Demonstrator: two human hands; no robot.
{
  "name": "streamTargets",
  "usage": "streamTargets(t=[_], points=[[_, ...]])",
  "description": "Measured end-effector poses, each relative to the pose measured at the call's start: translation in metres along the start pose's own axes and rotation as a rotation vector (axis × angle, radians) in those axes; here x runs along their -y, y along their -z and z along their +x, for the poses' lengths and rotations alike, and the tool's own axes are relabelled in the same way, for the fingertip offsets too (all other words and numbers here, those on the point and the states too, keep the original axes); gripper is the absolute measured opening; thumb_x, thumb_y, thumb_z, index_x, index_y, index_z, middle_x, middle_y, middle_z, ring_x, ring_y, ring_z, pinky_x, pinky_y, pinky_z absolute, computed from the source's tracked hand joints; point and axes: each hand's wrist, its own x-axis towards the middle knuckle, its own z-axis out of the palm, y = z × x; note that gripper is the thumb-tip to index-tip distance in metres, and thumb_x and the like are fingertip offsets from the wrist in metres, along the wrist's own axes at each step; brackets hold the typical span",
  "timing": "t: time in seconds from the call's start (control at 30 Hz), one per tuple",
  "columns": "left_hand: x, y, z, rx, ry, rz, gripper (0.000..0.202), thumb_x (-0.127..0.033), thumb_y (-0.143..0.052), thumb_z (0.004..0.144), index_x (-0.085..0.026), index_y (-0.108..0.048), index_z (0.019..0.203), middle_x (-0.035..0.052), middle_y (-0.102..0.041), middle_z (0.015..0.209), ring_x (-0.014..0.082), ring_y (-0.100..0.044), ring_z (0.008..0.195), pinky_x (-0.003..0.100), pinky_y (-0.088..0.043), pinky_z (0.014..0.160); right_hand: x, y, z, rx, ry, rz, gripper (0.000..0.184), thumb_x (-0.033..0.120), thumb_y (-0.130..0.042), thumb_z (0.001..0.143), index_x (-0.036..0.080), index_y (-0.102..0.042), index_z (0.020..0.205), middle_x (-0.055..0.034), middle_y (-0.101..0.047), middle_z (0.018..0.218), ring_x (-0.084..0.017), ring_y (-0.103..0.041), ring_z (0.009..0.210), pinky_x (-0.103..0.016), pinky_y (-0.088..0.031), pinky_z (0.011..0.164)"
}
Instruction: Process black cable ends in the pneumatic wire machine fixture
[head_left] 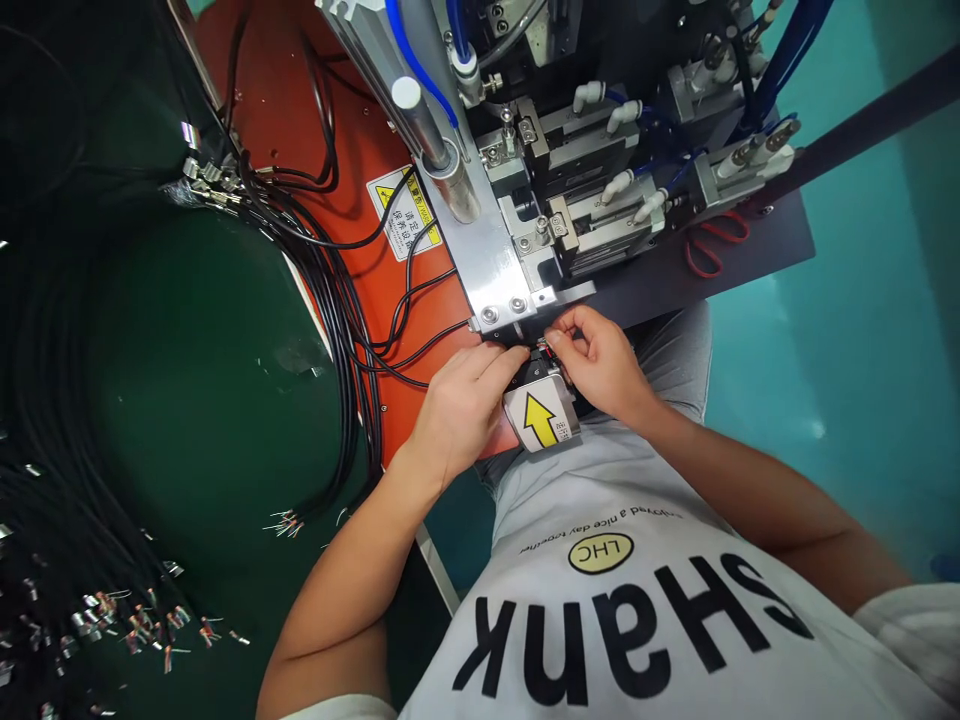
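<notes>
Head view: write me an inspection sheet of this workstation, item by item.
Surface: orange bench top beside a dark green mat.
Job's things: arrow-labelled block under the front edge of the machine; small dark piece at its top.
Clutter: loose wire ends with metal terminals on the mat; red scissors on the machine's base.
Grippers: left hand touches the block's top with its fingertips; right hand pinches the small dark piece.
Cables: black cables bundled across the bench; blue air hoses on the machine.
Surroundings: teal floor; yellow warning sticker on the bench.
</notes>
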Motion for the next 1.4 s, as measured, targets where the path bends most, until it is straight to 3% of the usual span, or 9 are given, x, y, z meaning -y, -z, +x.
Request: streamTargets(t=[0.2,0.4,0.53,0.67,0.73,0.9,1.13,1.27,1.4], points=[[0.0,-0.001,0.0,-0.006,-0.008,0.032,0.033,-0.011,-0.039,0.098,-0.015,-0.064,0.119,0.0092,-0.07,0.096,0.0176,-0.063,0.086,0.03,-0.052,0.077,-0.01,0.008,0.002,0.112,-0.156,0.271,0.022,0.042,-0.063,0.09,0.02,-0.061,0.087,0.003,-0.059,0.07,-0.008,-0.05,0.045,-0.023,-0.04,0.043],[-0.001,-0.001,0.0,0.007,0.008,0.017,0.033,-0.012,-0.04,0.098,-0.015,-0.064,0.12,0.009,-0.069,0.095,0.0176,-0.063,0.086,0.029,-0.052,0.075,-0.011,0.007,-0.021,0.058,-0.142,0.178,0.025,0.047,-0.068,0.087,0.022,-0.068,0.091,0.0037,-0.059,0.061,-0.01,-0.047,0.044,-0.025,-0.038,0.043],[-0.001,-0.002,0.0,0.006,0.005,0.048,0.034,-0.013,-0.039,0.098,-0.016,-0.063,0.122,0.009,-0.069,0.097,0.0183,-0.063,0.088,0.03,-0.053,0.078,0.007,0.008,-0.024,-0.063,0.066,-0.11,0.014,0.035,-0.065,0.091,0.021,-0.069,0.086,-0.0012,-0.068,0.078,-0.013,-0.055,0.058,-0.029,-0.046,0.06],[-0.002,-0.004,-0.003,0.015,-0.004,0.096,0.034,-0.016,-0.041,0.098,-0.016,-0.062,0.124,0.0094,-0.069,0.096,0.0195,-0.062,0.085,0.032,-0.052,0.077,0.022,0.016,-0.018,-0.074,0.286,-0.405,0.012,0.027,-0.06,0.092,0.022,-0.068,0.086,-0.003,-0.066,0.078,-0.015,-0.054,0.063,-0.032,-0.042,0.067],[-0.002,-0.005,-0.004,0.015,-0.009,0.112,0.034,-0.016,-0.042,0.098,-0.016,-0.062,0.125,0.0098,-0.068,0.095,0.02,-0.062,0.084,0.033,-0.05,0.076,0.021,0.02,-0.012,-0.022,0.235,-0.342,0.012,0.028,-0.06,0.092,0.021,-0.067,0.085,-0.0032,-0.066,0.079,-0.014,-0.053,0.063,-0.031,-0.042,0.065],[-0.001,-0.008,-0.005,-0.018,-0.041,0.172,0.033,-0.022,-0.046,0.097,-0.015,-0.061,0.126,0.0106,-0.067,0.095,0.0206,-0.06,0.08,0.033,-0.047,0.072,0.001,0.023,0.005,0.255,-0.127,0.18,0.022,0.039,-0.064,0.09,0.019,-0.063,0.081,0.0031,-0.056,0.063,-0.009,-0.046,0.048,-0.024,-0.036,0.045],[-0.002,-0.008,-0.005,-0.028,-0.05,0.17,0.033,-0.024,-0.047,0.097,-0.013,-0.061,0.124,0.0118,-0.067,0.096,0.0218,-0.058,0.082,0.033,-0.046,0.071,-0.012,0.014,0.005,0.12,-0.128,0.243,0.024,0.044,-0.071,0.085,0.021,-0.066,0.09,0.0014,-0.062,0.078,-0.006,-0.045,0.046,-0.024,-0.036,0.042],[-0.002,-0.009,-0.004,-0.039,-0.033,0.174,0.032,-0.017,-0.045,0.096,-0.015,-0.063,0.123,0.0104,-0.067,0.095,0.0204,-0.059,0.082,0.032,-0.045,0.073,-0.011,0.01,0.008,0.152,-0.138,0.3,0.02,0.04,-0.069,0.087,0.021,-0.062,0.084,0.0029,-0.06,0.071,-0.007,-0.045,0.047,-0.023,-0.038,0.044],[0.0,-0.011,-0.004,-0.034,-0.036,0.152,0.033,-0.022,-0.046,0.097,-0.016,-0.062,0.125,0.0103,-0.066,0.096,0.0209,-0.059,0.084,0.032,-0.046,0.076,-0.005,0.012,0.014,0.227,-0.243,0.387,0.018,0.033,-0.067,0.088,0.018,-0.062,0.079,0.0034,-0.057,0.064,-0.007,-0.048,0.048,-0.024,-0.04,0.05]])
